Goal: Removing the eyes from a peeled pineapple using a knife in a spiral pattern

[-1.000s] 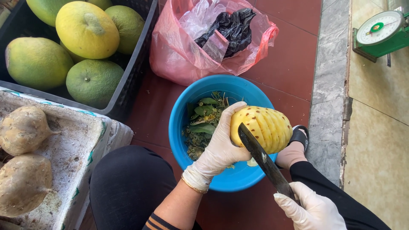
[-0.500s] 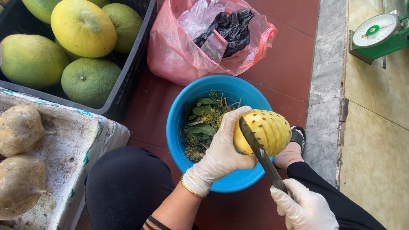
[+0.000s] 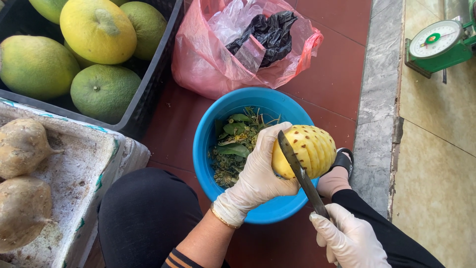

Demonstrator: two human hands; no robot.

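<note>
- The gloved left hand is wrapped firmly around the near end of a peeled pineapple, holding it in the air over the right rim of a round blue basin. Judging by the green scraps already inside the basin, the fruit is held there so trimmings drop in.
- The gloved right hand is clenched around the handle of a long dark knife. The blade slants up and away from that hand and lies flat against the fruit's near flank, just beside the left thumb, as if set for a shallow slanting cut.
- The pineapple is pale yellow, egg-shaped, lying on its side. Its rind is gone. Brown eyes dot the flesh in rows on the upper side; the lower right side shows smooth lengthwise grooves.
- The basin sits on red floor tiles between the person's knees, close enough to work over.
- Behind the basin, a pink plastic bag lies open with a black bag inside.
- At the top left corner of the floor area, a black crate holds large green and yellow pomelos.
- At the left edge, a white foam box carries pale brown root tubers.
- At the top right, a green weighing scale stands on beige paving beyond a grey stone kerb.
</note>
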